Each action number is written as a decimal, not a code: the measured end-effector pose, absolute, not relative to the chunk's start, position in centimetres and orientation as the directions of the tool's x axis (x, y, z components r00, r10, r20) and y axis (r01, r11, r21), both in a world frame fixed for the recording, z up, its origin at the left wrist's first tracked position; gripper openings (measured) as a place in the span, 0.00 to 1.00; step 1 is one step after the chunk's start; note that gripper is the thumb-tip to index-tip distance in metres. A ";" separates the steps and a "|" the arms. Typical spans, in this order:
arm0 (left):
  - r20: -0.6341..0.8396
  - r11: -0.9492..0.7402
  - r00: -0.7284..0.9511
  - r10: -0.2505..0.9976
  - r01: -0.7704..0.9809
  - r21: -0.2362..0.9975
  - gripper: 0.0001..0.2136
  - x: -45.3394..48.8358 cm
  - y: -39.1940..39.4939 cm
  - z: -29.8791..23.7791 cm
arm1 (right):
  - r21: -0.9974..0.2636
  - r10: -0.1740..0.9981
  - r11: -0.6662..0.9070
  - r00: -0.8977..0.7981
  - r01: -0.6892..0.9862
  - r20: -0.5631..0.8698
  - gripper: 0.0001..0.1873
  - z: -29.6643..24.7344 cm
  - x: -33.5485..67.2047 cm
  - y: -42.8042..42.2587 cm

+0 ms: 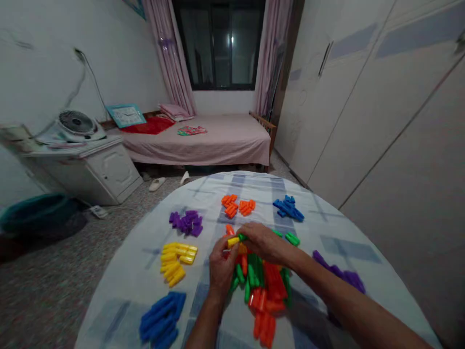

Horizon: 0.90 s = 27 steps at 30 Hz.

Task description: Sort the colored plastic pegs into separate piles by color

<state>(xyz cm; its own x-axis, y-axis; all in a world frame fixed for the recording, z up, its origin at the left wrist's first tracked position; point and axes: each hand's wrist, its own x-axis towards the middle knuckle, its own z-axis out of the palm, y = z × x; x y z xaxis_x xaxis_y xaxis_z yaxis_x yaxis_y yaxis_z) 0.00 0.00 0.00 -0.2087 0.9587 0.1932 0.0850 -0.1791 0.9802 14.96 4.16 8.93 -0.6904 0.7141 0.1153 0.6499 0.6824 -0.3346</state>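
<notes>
My left hand and my right hand meet over the middle of a round table with a checked cloth. The left hand pinches a short yellow plastic piece. Against that piece's right end, the right hand's fingers close on a small green piece. Just below the hands lies a mixed pile of green, red and orange pieces.
Sorted heaps lie around the table: purple, yellow, blue, orange, another blue, two green pieces, purple at right. Beyond are a bed, a cabinet with a fan, and wardrobes at right.
</notes>
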 end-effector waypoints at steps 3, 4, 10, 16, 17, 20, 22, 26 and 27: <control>0.148 -0.147 -0.213 0.966 0.022 0.989 0.12 0.0 -0.1 0.6 | -0.341 0.728 0.663 -0.680 0.666 0.088 0.09 8.7 15.9 4.3; 0.138 -0.137 -0.233 0.963 0.020 0.990 0.12 0.0 -0.1 0.8 | -0.336 0.741 0.650 -0.666 0.681 0.086 0.09 8.7 16.5 4.4; 0.118 -0.055 -0.392 0.913 0.167 0.984 0.13 -0.6 0.3 0.2 | -0.226 0.900 0.435 -0.417 0.872 0.124 0.12 8.7 24.1 5.4; 0.186 -0.083 -0.396 0.899 0.263 0.961 0.12 -0.8 0.8 -1.1 | -0.149 0.980 0.153 -0.170 0.977 -0.108 0.15 6.0 32.4 5.7; 0.194 -0.090 -0.390 0.900 0.268 0.959 0.11 -0.8 0.9 -1.1 | -0.177 0.982 0.136 -0.156 0.975 -0.109 0.17 5.5 33.1 5.9; 0.202 -0.102 -0.379 0.903 0.266 0.958 0.11 -0.9 0.8 -1.1 | -0.254 0.994 0.078 -0.096 0.964 -0.060 0.29 4.3 33.9 7.2; 0.206 -0.103 -0.382 0.901 0.273 0.957 0.11 -0.9 0.7 -0.9 | -0.255 0.998 0.002 -0.017 0.967 -0.059 0.36 3.8 33.7 8.8; 0.203 -0.106 -0.357 0.912 0.274 0.956 0.11 -0.9 0.7 -0.7 | -0.223 0.976 -0.175 0.139 0.959 -0.168 0.49 3.5 32.7 12.2; 0.201 -0.104 -0.350 0.915 0.275 0.956 0.11 -0.9 0.7 -0.7 | -0.224 0.970 -0.199 0.160 0.954 -0.182 0.51 3.4 32.4 13.0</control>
